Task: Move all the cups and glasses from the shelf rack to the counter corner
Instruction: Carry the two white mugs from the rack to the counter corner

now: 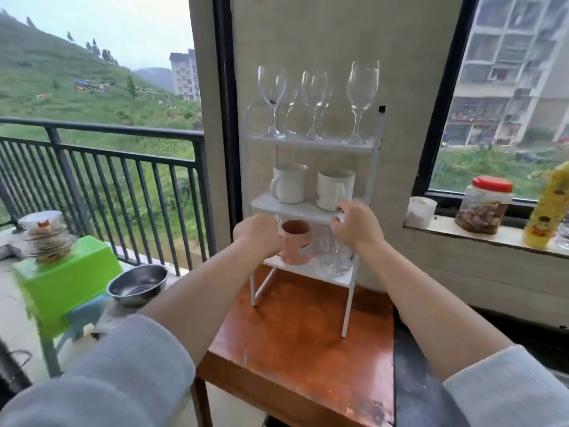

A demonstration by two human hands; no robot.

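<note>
A white three-tier shelf rack stands on a brown wooden table against the wall. Several wine glasses are upright on the top tier. Two white mugs sit on the middle tier. The bottom tier holds a pink cup and clear glasses. My left hand rests against the pink cup's left side, its fingers hidden. My right hand hovers at the middle tier's front edge, above the clear glasses, fingers curled and holding nothing.
Left of the table are a steel bowl, a green box with stacked dishes, and a black railing. The window sill at right holds a white tub, a red-lidded jar and a yellow bottle. A dark counter adjoins the table.
</note>
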